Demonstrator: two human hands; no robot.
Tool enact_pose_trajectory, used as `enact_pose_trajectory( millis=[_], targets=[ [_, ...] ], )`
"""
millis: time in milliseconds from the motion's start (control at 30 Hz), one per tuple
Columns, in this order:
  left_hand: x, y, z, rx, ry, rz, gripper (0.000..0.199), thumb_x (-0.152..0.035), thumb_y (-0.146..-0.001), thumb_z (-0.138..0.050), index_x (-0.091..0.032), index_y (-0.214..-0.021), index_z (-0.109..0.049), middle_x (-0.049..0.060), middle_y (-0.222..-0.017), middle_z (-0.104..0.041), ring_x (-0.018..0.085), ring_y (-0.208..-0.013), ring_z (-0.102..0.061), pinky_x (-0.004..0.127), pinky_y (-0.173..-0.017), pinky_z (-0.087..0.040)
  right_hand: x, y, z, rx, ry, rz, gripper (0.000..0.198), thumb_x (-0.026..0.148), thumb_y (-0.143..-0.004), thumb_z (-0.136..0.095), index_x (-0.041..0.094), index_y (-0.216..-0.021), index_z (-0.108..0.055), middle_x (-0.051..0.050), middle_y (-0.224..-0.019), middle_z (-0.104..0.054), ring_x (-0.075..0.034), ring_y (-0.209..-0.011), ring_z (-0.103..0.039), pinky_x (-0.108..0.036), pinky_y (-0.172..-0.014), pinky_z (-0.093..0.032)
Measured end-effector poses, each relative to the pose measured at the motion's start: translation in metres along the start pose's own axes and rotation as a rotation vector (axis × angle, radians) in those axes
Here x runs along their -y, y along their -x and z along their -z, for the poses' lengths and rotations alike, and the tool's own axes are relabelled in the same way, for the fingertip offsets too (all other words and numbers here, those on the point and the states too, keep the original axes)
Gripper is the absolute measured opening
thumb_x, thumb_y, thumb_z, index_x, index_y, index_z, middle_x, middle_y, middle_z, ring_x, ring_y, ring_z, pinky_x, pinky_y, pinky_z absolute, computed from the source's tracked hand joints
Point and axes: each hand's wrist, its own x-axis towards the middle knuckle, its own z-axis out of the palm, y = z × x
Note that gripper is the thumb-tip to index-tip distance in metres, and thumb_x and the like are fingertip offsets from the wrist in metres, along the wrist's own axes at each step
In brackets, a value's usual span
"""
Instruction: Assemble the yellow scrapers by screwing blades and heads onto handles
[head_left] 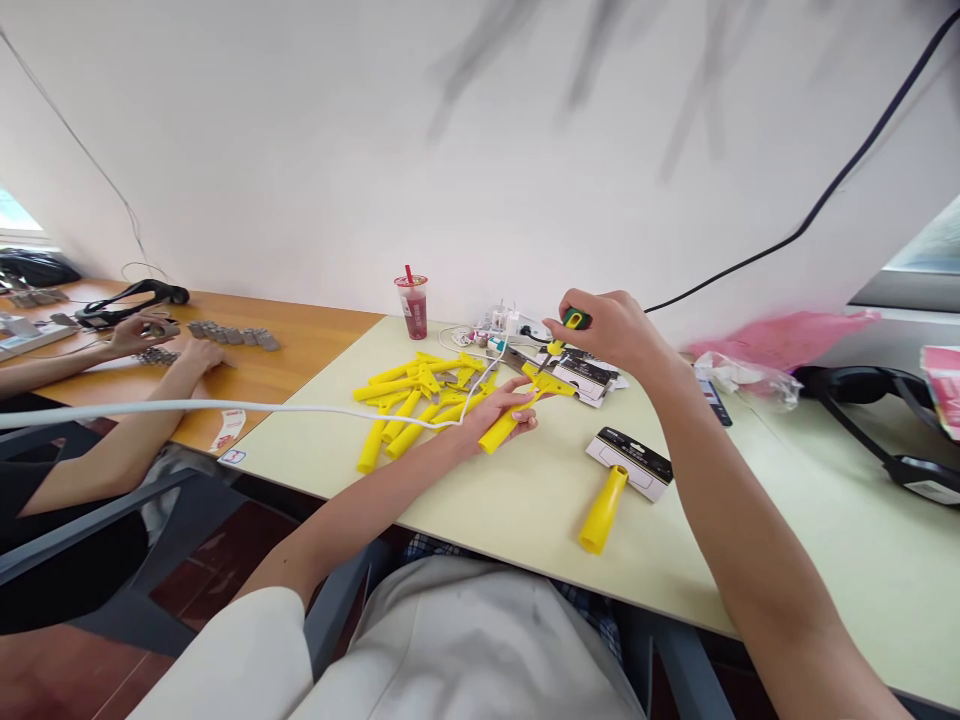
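Note:
My left hand (504,405) is closed round a yellow plastic scraper (496,434), its wide head tilted up and away from me. Above that head, my right hand (616,328) grips a screwdriver (577,319) with a green and yellow handle, shaft pointing down at the scraper. Whether its tip touches a screw is too small to tell. Left of my hands lies a pile of yellow scrapers (405,412). Nearer me on the right rests another yellow scraper (604,512), its head covered by a black-and-white card sleeve (636,468).
More card sleeves (589,378) lie behind my hands, near a power strip with plugs (504,320). A drink cup (414,308) stands by the wall. A white cable (300,405) crosses in front. Right are a phone (714,402) and black headset (862,400); left, a co-worker's hands (199,355).

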Motion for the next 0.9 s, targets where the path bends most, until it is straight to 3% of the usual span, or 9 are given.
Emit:
enact_pose_trajectory(
  millis=[167,500,900],
  targets=[
    [0.001,-0.001,0.001,-0.044,-0.002,0.004,0.048,-0.004,-0.086,-0.083,-0.023,-0.125,-0.062,0.010,-0.129,-0.074,0.000,-0.054,-0.046,0.025,-0.074,-0.057,0.002,0.000,-0.007,0.047,0.049,0.070,0.031,0.058,-0.104,-0.061,0.028,-0.095,-0.065,-0.002,-0.065,-0.063,-0.023,-0.059,-0.054,-0.034,-0.062,-0.030],
    [0.003,-0.006,0.007,-0.014,0.009,-0.007,0.045,-0.005,-0.090,-0.081,-0.023,-0.127,-0.063,0.007,-0.118,-0.074,0.000,-0.053,-0.046,0.022,-0.072,-0.058,0.008,0.002,0.000,-0.017,0.095,0.063,0.034,0.060,-0.105,-0.059,0.027,-0.098,-0.066,-0.004,-0.068,-0.066,-0.024,-0.059,-0.057,-0.035,-0.064,-0.030],
    [0.003,-0.007,0.009,-0.019,-0.014,-0.006,0.046,-0.007,-0.088,-0.083,-0.024,-0.127,-0.064,0.009,-0.126,-0.075,0.000,-0.054,-0.048,0.023,-0.073,-0.058,0.013,0.001,-0.005,0.046,0.097,0.062,0.031,0.056,-0.105,-0.059,0.027,-0.096,-0.064,-0.003,-0.067,-0.068,-0.024,-0.060,-0.057,-0.034,-0.063,-0.030]
  ],
)
